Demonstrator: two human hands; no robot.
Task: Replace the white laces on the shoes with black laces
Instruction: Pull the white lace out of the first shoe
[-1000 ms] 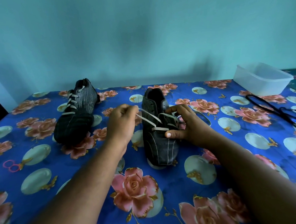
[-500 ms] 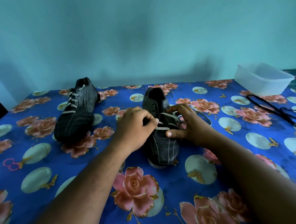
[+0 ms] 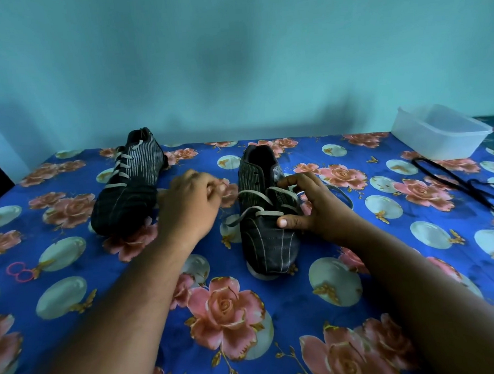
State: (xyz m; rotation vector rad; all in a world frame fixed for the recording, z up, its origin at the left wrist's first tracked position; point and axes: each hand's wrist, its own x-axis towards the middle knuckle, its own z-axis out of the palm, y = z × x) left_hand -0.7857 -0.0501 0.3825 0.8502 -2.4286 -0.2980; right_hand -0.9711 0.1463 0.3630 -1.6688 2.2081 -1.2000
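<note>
While white lace [image 3: 266, 213] only half out, head view: near shoe [image 3: 266, 228] mid-table, right hand [image 3: 315, 209] clamped on its side, left hand [image 3: 191, 202] pinching lace end. Tip imo: pull straight sideways, one eyelet per tug. Black laces [image 3: 466, 188] wait far right.

Two black striped shoes [image 3: 127, 184] [image 3: 266, 214] stand on the floral surface [image 3: 275, 314], both with white laces [image 3: 258, 213]. One clear plastic container [image 3: 440, 132], a bundle of black laces [image 3: 469, 188], two hands [image 3: 188, 207] [image 3: 319, 206].
</note>
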